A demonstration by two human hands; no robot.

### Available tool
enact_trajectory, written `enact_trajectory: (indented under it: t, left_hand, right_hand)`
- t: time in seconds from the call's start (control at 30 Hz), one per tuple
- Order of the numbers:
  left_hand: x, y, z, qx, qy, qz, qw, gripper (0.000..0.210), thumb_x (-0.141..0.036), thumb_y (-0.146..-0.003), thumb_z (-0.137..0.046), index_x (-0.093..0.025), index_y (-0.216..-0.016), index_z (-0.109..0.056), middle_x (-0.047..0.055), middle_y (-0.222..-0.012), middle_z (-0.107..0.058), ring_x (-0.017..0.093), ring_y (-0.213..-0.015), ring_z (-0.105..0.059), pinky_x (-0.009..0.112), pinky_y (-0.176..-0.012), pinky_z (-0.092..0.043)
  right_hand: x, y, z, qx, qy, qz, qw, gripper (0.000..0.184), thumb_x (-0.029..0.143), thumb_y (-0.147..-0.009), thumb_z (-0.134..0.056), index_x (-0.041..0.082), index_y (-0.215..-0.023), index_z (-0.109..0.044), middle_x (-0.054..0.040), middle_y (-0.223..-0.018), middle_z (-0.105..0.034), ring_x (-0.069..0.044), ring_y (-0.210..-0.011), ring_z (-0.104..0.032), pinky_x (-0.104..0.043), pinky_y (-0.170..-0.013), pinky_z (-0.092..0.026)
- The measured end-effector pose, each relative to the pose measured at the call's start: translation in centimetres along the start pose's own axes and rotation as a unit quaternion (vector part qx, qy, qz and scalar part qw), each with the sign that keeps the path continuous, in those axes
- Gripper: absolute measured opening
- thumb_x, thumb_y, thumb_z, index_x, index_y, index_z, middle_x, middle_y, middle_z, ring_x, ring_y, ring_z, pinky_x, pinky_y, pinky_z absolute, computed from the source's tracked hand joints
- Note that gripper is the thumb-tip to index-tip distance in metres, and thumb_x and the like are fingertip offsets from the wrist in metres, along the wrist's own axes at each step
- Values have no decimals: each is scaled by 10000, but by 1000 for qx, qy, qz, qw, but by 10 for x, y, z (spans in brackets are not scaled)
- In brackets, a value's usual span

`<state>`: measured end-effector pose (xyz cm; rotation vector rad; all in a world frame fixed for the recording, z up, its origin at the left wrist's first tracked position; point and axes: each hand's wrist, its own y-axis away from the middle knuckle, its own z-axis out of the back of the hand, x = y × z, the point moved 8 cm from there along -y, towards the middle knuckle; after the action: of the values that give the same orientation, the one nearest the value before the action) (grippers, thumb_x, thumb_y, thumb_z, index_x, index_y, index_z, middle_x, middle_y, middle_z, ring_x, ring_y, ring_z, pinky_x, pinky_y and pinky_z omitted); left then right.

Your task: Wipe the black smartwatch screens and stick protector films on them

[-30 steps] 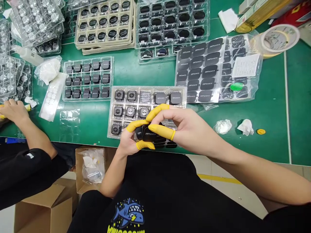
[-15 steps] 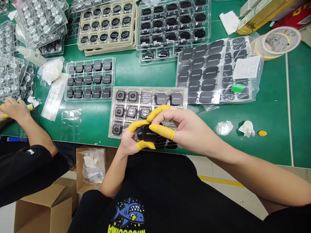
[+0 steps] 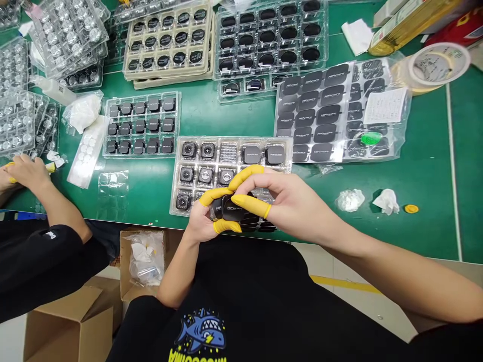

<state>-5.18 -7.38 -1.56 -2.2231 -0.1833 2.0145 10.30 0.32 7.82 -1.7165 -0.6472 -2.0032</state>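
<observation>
In the head view, a clear tray (image 3: pixel 218 161) lies on the green counter (image 3: pixel 422 151), near its close edge. The person's left hand (image 3: pixel 202 218) is clamped on a black square piece (image 3: pixel 234 210) with pale lettering, held above the tray's near side, thumb below and forefinger above. The right hand (image 3: pixel 285 198) bends its thumb and forefinger over the piece's upper edge; whether they pinch it cannot be told. Yellow covers sheathe several fingers, and more dark pieces (image 3: pixel 266 226), partly hidden, show under the right hand, by the tray's near right corner. In the tray's far row, two black square parts sit at the left and two lettered ones at the right. Left of the tray and a little beyond it lies a smaller tray (image 3: pixel 175 134) of lettered black pieces. Sheets of lettered dark shapes (image 3: pixel 327 115) lie beyond its right end. A crumpled clear clump (image 3: pixel 350 200), a white scrap (image 3: pixel 387 201) and a yellow ring (image 3: pixel 411 208) lie well to its right. Far left of the tray are a co-worker's hands (image 3: pixel 26 173).
</observation>
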Motion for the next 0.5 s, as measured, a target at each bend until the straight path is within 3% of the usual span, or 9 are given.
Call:
enact_trajectory:
  t: [0.17,0.3,0.5]
  left_hand:
    - [0,1,-2,-2,21,9,1000,792,-628,-729,-999,-238,-1373,-755,117,-1258,-829,281,-1161,-834,375,-1032,-676]
    - [-3,-1,-3,-2,30,-2,1000,765,-603,-742,-1001,-280,-1389,-753,72,-1182,-837,230,-1049,-842,323,-965,-680]
    - [0,-1,-3,2,-9,13,1000,867,-738,-725,-944,-206,-1383,-757,116,-1155,-837,266,-1028,-838,358,-914,-697]
  right_hand:
    - [-1,1,-1,-7,11,-1,1000,122,293,-955,-749,262,-840,-778,-50,-1052,-798,-240,-980,-716,-402,-887,-581]
    - [1,4,-2,-16,41,13,999,118,277,-970,-735,267,-859,-775,-59,-1073,-794,-250,-1000,-713,-422,-903,-591]
    - [2,11,-5,-58,116,83,988,100,251,-1024,-671,277,-963,-746,-76,-1119,-773,-273,-1066,-698,-459,-938,-583]
